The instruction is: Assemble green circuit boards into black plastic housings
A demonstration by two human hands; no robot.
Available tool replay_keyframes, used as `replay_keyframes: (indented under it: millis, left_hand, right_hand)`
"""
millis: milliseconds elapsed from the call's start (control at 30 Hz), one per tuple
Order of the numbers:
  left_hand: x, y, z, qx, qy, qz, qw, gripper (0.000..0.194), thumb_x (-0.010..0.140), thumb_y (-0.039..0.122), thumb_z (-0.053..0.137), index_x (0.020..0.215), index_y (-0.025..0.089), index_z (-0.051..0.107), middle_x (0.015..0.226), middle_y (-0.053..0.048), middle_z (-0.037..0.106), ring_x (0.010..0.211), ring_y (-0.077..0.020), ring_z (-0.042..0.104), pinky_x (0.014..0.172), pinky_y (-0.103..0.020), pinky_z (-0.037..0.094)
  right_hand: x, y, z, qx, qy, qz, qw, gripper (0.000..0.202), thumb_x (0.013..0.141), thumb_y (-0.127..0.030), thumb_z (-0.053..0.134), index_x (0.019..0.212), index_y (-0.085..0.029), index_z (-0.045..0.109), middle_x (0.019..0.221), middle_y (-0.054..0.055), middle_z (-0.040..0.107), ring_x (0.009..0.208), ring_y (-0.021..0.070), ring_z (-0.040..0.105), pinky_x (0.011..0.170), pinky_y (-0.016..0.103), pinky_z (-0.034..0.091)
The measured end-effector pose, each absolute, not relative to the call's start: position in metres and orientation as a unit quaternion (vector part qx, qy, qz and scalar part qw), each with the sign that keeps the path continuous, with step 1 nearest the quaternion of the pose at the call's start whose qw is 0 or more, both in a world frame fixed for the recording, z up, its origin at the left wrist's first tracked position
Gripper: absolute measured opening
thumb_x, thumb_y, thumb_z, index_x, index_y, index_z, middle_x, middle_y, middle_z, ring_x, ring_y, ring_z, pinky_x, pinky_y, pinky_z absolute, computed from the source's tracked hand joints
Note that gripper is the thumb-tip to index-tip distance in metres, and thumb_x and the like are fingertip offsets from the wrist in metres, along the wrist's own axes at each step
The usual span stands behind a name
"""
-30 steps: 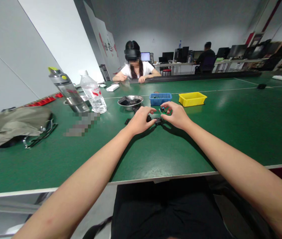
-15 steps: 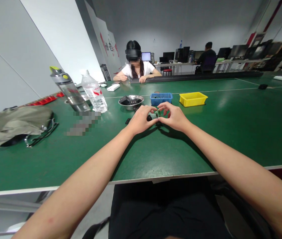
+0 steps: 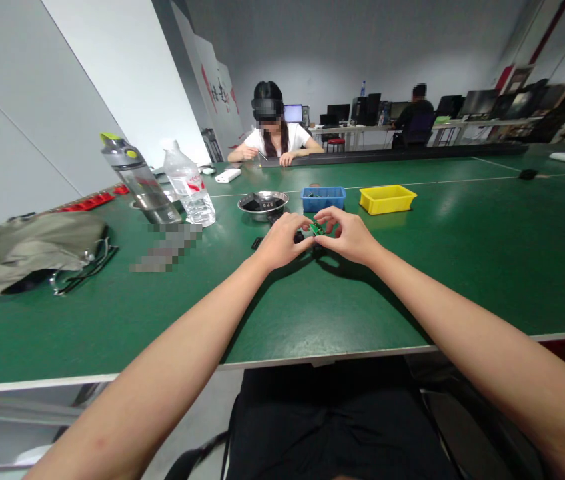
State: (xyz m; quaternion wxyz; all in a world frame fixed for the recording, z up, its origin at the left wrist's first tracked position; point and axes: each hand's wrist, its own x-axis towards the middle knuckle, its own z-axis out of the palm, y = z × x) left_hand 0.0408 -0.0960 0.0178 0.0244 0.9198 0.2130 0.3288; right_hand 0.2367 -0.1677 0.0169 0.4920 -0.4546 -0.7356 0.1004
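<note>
Between my fingertips, just above the green table, is a small green circuit board (image 3: 317, 229). My left hand (image 3: 286, 239) pinches its left side with curled fingers and thumb. Opposite it, my right hand (image 3: 346, 233) has thumb and forefinger closed at the board's right edge. Small black parts (image 3: 299, 237) lie beside and behind my left hand, half covered by it. A metal bowl (image 3: 243, 209) of black pieces stands beyond my left hand. Behind my fingers sits a blue bin (image 3: 323, 208) with small parts in it.
A yellow bin (image 3: 387, 200) stands to the right of the blue one. On the left are a clear water bottle (image 3: 188, 183), a grey drinking bottle (image 3: 140, 183) and an olive bag (image 3: 37, 247). Across the table, a person (image 3: 282, 143) in a headset works with a thin tool.
The green board has turned between my fingers and now shows more of its flat face. My hands stay in nearly the same place. The person opposite has raised a thin tool slightly.
</note>
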Motion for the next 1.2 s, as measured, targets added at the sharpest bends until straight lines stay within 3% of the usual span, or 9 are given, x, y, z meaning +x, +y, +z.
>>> replay_keyframes:
  millis: [167, 500, 1200]
  left_hand:
    - [0.0417, -0.0956, 0.0176, 0.921, 0.205, 0.331, 0.024, 0.019, 0.098, 0.037, 0.063, 0.092, 0.019, 0.065, 0.096, -0.006, 0.072, 0.09, -0.0228, 0.062, 0.088, -0.039, 0.049]
    - [0.0409, -0.0981, 0.0204, 0.921, 0.205, 0.33, 0.034, 0.026, 0.104, 0.037, 0.051, 0.094, 0.02, 0.068, 0.092, -0.006, 0.071, 0.091, -0.0227, 0.061, 0.089, -0.039, 0.048]
    - [0.0417, -0.0989, 0.0199, 0.913, 0.219, 0.34, 0.052, 0.02, 0.101, 0.035, 0.054, 0.099, 0.019, 0.066, 0.097, -0.006, 0.073, 0.092, -0.0218, 0.063, 0.091, -0.039, 0.05]
  right_hand:
    - [0.2364, -0.1669, 0.0157, -0.46, -0.728, 0.117, 0.496, 0.03, 0.078, -0.033, 0.073, 0.104, -0.019, 0.07, 0.095, 0.006, 0.079, 0.072, 0.0171, 0.066, 0.072, 0.031, 0.053]
    - [0.2377, -0.1608, 0.0112, -0.464, -0.717, 0.165, 0.494, 0.022, 0.089, -0.036, 0.059, 0.095, -0.018, 0.071, 0.079, 0.002, 0.074, 0.066, 0.0158, 0.063, 0.067, 0.029, 0.049]
    - [0.2367, -0.1585, 0.01, -0.453, -0.697, 0.224, 0.509, 0.024, 0.091, -0.033, 0.053, 0.101, -0.018, 0.068, 0.073, -0.002, 0.064, 0.058, 0.0134, 0.056, 0.064, 0.029, 0.048]
